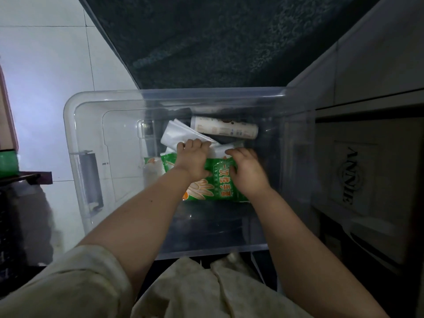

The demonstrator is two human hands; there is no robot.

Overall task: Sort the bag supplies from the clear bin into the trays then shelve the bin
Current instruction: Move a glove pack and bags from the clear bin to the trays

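A clear plastic bin [75,143] stands on the floor below me, both my arms reaching down into it. My left hand [192,159] and my right hand [246,171] lie on a green printed pack of disposable gloves [218,187], fingers curled over its far edge. Whether they grip the pack or only press on it is unclear. Behind the pack lie folded white plastic bags [181,134] and a white roll with a printed label [226,127]. Another white bag bundle [152,167] sits at the pack's left end.
The bin's dark latch handle [90,180] is on its left wall. White tiled floor [46,76] lies to the left, a dark mat [206,42] beyond the bin. A pale cabinet with a printed box [351,175] stands right. A green item [8,164] on a dark stand sits far left.
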